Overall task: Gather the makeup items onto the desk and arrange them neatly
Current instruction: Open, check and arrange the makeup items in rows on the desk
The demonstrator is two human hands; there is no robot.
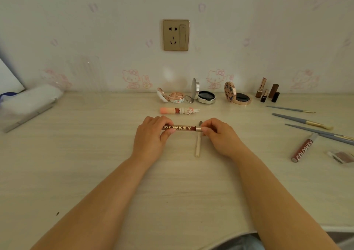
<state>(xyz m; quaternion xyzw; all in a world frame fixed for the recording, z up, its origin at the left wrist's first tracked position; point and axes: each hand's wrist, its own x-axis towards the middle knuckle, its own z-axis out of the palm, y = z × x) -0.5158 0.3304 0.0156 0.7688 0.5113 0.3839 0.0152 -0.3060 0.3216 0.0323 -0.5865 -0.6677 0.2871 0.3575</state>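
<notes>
The lip gloss tube (179,128) hangs level between both hands, left hand (151,135) fingers curled round its barrel, right hand (216,135) fingertips pinching its cap end, probably to line it up. Under the right fingers lies a beige pencil (198,144); beyond the knuckles, a pink lipstick (178,110).

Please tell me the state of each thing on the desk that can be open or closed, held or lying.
Lip gloss tube: held level by left hand and right hand.
Three compacts: lids open.
Second gloss tube: lying, capped.
Beige pencil: lying flat.
Brushes: lying flat.
Lipsticks: standing upright.
</notes>
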